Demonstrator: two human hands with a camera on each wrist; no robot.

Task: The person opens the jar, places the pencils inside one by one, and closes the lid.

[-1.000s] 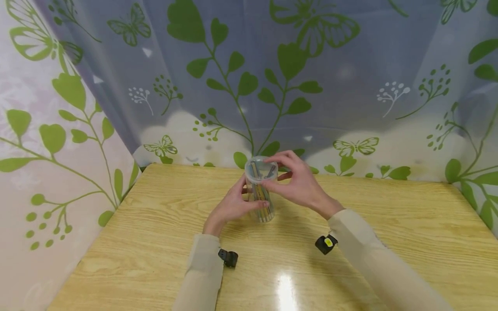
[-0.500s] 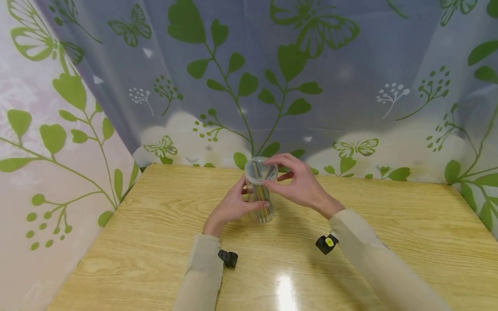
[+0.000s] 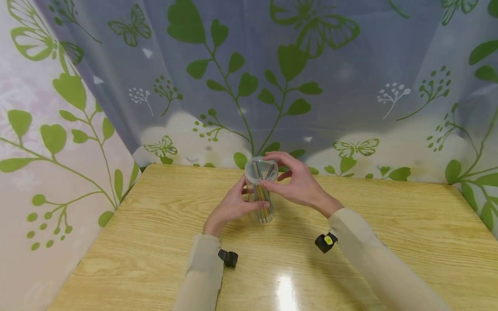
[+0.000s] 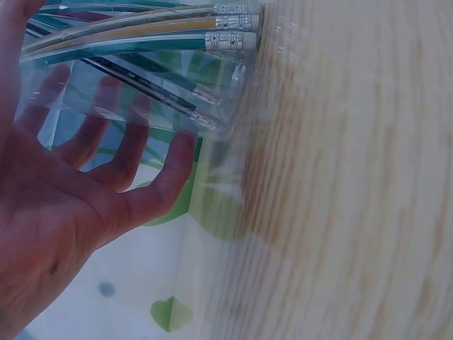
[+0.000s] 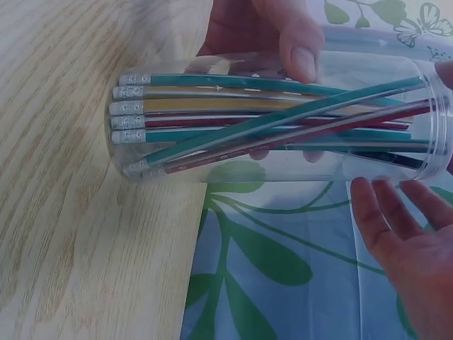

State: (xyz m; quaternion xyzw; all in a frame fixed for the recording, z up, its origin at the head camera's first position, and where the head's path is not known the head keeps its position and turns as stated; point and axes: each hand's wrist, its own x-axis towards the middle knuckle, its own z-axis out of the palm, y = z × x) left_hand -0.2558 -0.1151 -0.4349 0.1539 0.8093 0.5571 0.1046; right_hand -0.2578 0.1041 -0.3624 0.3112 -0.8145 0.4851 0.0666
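A clear plastic jar (image 3: 266,219) with several pencils (image 5: 180,106) inside stands upright toward the back of the table. The pencils are teal, yellow, dark red, black and other colours, with eraser ends down at the jar's base. My left hand (image 3: 232,204) grips the jar's side, its thumb across the front and its fingers behind. In the left wrist view, the fingers of that hand (image 4: 53,205) curl behind the clear wall. At the top, my right hand (image 3: 297,180) holds the rim of the translucent lid (image 3: 260,167) between thumb and fingers.
The wood-grain table (image 3: 155,242) extends around the jar. Close behind the jar hangs a curtain (image 3: 249,116) with green leaves and butterflies, and another patterned cloth (image 3: 50,181) borders the left side. Both wrists wear small black cameras.
The right hand's fingers have shifted slightly at the lid's rim. The jar and the left hand stay in the same place.
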